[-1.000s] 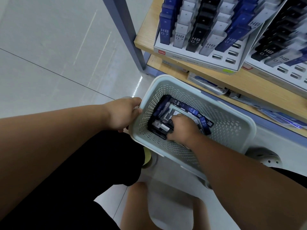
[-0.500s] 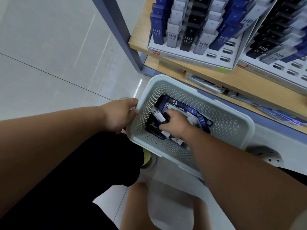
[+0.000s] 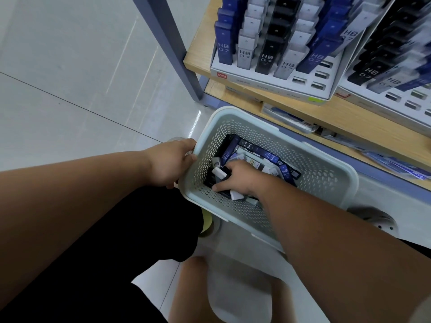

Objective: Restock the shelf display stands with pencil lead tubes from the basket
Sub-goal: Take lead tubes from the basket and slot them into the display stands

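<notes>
Down in the basket point(image 3: 326, 157), the right hand point(image 3: 238, 178) curls round a few tubes point(image 3: 219, 172), fingertips buried among them. The left hand point(image 3: 170, 163) clutches the rim. The stands point(image 3: 268, 75) on the shelf point(image 3: 349, 120) are cut off at the top, the right one blurred.

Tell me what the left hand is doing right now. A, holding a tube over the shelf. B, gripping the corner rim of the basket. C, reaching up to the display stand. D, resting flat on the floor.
B: the left hand curls over the corner rim of the basket, while the right hand grips pencil lead tubes inside it.
</notes>
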The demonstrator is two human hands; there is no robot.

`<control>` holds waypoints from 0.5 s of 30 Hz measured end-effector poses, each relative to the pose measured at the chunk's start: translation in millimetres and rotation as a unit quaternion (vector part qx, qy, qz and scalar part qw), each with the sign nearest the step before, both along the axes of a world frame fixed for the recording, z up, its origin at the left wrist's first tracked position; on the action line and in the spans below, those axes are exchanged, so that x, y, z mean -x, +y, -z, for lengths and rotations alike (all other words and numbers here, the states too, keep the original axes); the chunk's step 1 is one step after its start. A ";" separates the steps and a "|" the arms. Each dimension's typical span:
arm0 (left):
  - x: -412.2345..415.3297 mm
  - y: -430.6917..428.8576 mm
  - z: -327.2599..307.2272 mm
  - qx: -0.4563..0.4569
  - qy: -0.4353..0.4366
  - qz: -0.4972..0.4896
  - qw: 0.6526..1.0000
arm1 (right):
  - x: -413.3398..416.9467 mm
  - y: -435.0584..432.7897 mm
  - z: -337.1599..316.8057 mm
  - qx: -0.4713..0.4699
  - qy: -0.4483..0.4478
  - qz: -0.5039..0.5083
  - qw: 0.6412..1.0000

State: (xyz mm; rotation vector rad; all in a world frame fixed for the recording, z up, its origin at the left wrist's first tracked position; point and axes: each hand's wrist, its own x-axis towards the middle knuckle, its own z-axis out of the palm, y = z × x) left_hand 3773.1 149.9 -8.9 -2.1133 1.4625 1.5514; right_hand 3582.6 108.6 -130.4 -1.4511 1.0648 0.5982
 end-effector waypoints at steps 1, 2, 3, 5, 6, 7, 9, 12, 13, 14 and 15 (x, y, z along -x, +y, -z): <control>0.1 0.0 0.0 0.000 0.001 -0.001 1.000 | -0.4 -0.2 -0.6 -0.005 0.000 -0.010 1.000; -0.1 0.3 0.3 -0.002 0.001 -0.002 1.000 | -0.7 0.0 -0.9 -0.008 -0.002 -0.022 1.000; 0.1 0.3 0.4 -0.004 0.001 -0.001 1.000 | -0.8 -0.3 -1.3 -0.009 -0.003 -0.034 0.999; 0.4 0.3 0.6 -0.005 0.003 -0.001 1.000 | -0.8 -0.1 -2.8 -0.006 -0.004 -0.047 0.999; 0.5 0.1 0.5 -0.006 0.005 -0.002 1.000 | -0.5 0.4 -3.1 -0.004 -0.005 -0.048 0.999; 0.3 0.0 0.5 -0.006 0.005 0.000 1.000 | 0.4 0.7 -3.6 -0.008 -0.008 -0.045 0.999; -0.4 -0.1 1.1 -0.005 0.001 0.007 1.000 | 1.8 0.2 -4.4 -0.028 -0.012 -0.032 0.999; -1.6 1.9 4.5 -0.006 0.013 0.010 1.000 | 3.1 -3.9 -4.2 -0.051 -0.004 -0.039 0.998; -2.0 3.5 6.9 -0.003 0.019 0.011 1.000 | 3.2 -6.2 -5.7 -0.053 0.004 -0.051 0.997; -2.4 4.9 9.3 -0.001 0.024 0.010 1.000 | 3.5 -8.3 -7.1 -0.056 0.012 -0.057 0.997; -2.8 5.9 11.6 -0.001 0.027 0.009 1.000 | 4.5 -10.1 -7.2 -0.058 0.016 -0.061 0.996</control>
